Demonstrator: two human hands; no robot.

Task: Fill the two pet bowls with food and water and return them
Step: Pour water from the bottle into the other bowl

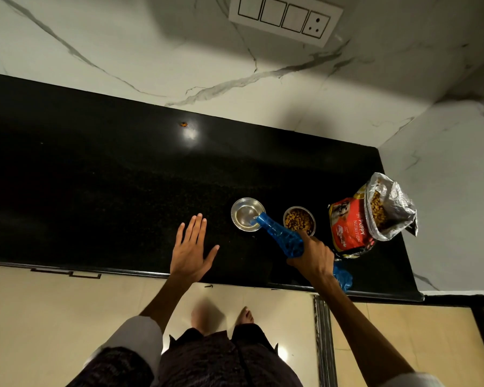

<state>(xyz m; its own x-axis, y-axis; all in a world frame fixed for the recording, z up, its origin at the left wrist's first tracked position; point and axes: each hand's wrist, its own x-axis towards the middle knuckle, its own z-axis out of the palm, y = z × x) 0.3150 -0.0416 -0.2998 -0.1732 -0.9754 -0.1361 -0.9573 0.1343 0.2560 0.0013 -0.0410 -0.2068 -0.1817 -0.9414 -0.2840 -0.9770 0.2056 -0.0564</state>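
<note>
blue bottle (pixel 280 236), black counter (pixel 95 174), red bag (pixel 349 227)

— Where do the bowls sit?

— On the counter (pixel 95 177), side by side: the water bowl (pixel 245 215) left, the food bowl (pixel 299 220) right, kibble in it. The food bag (pixel 355 222) stands right of both, near the corner wall.

— And the bottle?

— The bottle (pixel 280 236) is tilted, mouth over the water bowl's rim, in the right hand (pixel 313 256). The left hand (pixel 192 252) lies left of the bowls (over the counter's front edge).
</note>
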